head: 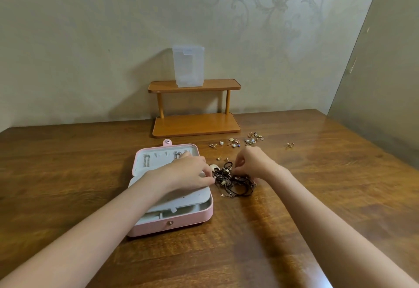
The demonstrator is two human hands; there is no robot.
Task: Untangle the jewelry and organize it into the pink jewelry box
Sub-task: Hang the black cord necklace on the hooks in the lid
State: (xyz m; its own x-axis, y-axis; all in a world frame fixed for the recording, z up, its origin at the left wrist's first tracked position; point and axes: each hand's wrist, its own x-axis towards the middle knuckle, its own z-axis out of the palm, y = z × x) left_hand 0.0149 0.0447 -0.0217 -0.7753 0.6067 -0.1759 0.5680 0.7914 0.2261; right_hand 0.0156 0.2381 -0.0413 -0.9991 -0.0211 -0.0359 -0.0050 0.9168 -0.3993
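Observation:
A pink jewelry box lies open on the wooden table, its grey lid panel holding two silver drop earrings. Right of it sits a tangle of dark cords and small chains. My left hand reaches across the box and pinches the tangle's left edge. From the right, my right hand pinches a strand at the tangle's top with curled fingers. Several small earrings and charms lie scattered behind the tangle.
A two-tier wooden stand stands at the back against the wall, with a clear plastic box on its top shelf. One loose gold piece lies apart at the right. The table's right edge runs along a wall panel.

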